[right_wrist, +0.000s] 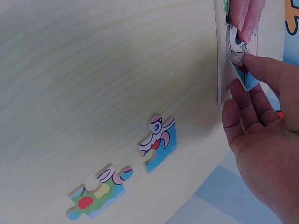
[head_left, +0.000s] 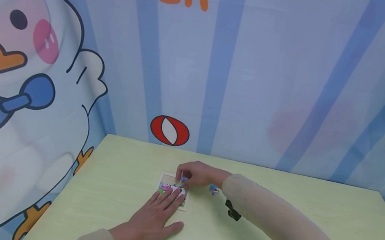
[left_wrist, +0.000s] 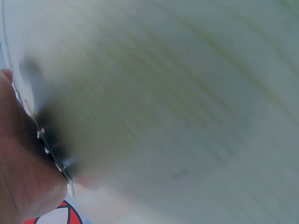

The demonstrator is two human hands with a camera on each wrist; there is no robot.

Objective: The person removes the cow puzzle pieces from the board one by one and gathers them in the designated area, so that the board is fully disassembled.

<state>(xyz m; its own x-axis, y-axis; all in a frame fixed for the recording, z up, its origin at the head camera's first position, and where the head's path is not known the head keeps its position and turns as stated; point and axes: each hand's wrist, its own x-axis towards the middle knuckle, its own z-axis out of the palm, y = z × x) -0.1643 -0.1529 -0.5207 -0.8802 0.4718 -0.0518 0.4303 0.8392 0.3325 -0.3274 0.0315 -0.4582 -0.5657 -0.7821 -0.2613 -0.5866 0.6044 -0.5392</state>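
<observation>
A small framed jigsaw puzzle (head_left: 162,179) lies on the table, with several pieces seated in its tray. My left hand (head_left: 156,219) rests on its near part, fingers spread straight over the picture. At the far right corner of the frame, my right hand (head_left: 199,174) pinches a puzzle piece (right_wrist: 246,78) between thumb and fingers. That piece is blue and red and stands tilted at the tray, close to the left fingertips (right_wrist: 239,14). In the left wrist view, the left hand (left_wrist: 25,158) shows only in part beside the puzzle's edge.
Two loose puzzle pieces lie on the table right of the frame: a blue one with a cartoon face (right_wrist: 161,142) and a green one with a red spot (right_wrist: 98,192). A black object (head_left: 232,210) shows under the right forearm. A printed curtain (head_left: 256,84) hangs behind the table (head_left: 311,218).
</observation>
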